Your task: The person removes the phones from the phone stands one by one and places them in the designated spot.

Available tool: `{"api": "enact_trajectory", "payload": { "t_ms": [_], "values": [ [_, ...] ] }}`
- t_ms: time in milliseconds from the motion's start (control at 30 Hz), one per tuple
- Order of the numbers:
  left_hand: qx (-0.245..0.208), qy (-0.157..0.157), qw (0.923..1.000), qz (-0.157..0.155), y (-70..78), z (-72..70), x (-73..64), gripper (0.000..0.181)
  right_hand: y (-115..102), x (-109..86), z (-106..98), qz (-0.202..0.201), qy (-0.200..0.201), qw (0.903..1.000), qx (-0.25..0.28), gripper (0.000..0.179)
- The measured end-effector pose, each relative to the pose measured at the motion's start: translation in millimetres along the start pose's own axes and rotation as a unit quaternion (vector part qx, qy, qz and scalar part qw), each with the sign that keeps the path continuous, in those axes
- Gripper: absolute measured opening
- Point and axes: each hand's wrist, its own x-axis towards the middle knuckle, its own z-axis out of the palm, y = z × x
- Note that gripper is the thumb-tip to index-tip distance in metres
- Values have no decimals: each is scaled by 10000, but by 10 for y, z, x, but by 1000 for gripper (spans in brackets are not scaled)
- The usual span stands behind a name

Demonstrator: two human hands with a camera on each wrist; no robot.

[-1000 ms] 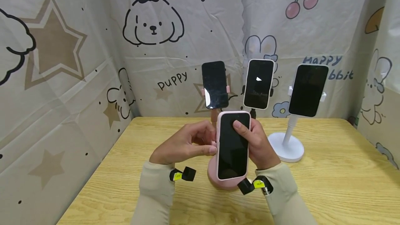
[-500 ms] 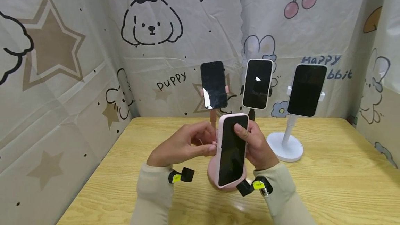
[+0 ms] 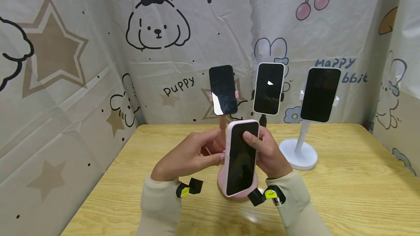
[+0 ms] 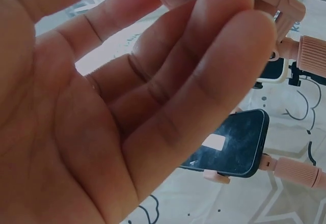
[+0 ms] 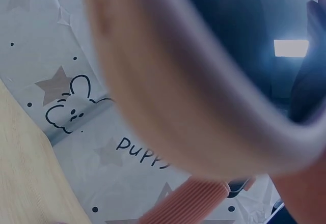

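Note:
A phone in a pale pink case [image 3: 242,157] stands tilted in front of a pink phone stand, whose round base [image 3: 241,194] shows below it. My right hand [image 3: 270,154] grips the phone from its right side, with the thumb lying on the dark screen. At the phone's left edge, my left hand [image 3: 193,154] pinches a small pink part of the stand's holder between thumb and fingers. In the left wrist view the pink holder joint [image 4: 288,7] shows beyond the curled fingers [image 4: 204,91]. The phone hides most of this holder.
Behind stand three more phones on stands: one with pink clamps [image 3: 224,90], a white-edged one on a black stand [image 3: 269,88], and one on a white stand [image 3: 321,94]. The white stand's round base [image 3: 298,154] sits right of my right hand. Printed curtains [image 3: 164,75] enclose the wooden table [image 3: 111,199].
The phone in the pink case has turned and dropped slightly, so more of its left side shows. My left hand stays at the holder, and my right hand keeps its grip.

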Motion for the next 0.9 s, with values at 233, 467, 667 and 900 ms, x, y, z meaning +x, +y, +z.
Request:
{"api": "enact_trajectory", "payload": {
  "t_ms": [233, 467, 667, 900],
  "values": [
    [-48, 88, 9999, 28, -124, 33, 21, 18, -94, -2, -12, 67, 3, 9975, -709, 19],
    [-73, 133, 9999, -60, -139, 30, 30, 19, -305, -55, 57, 142, 23, 9831, -1827, 19],
    [-107, 138, 9998, -86, -157, 19, 32, 25, -393, -59, 143, 127, 15, 9807, -1949, 18],
    [264, 157, 9992, -253, -169, 20, 35, 15, -442, -80, 197, 221, 129, 9810, -1922, 18]
  ]
}}
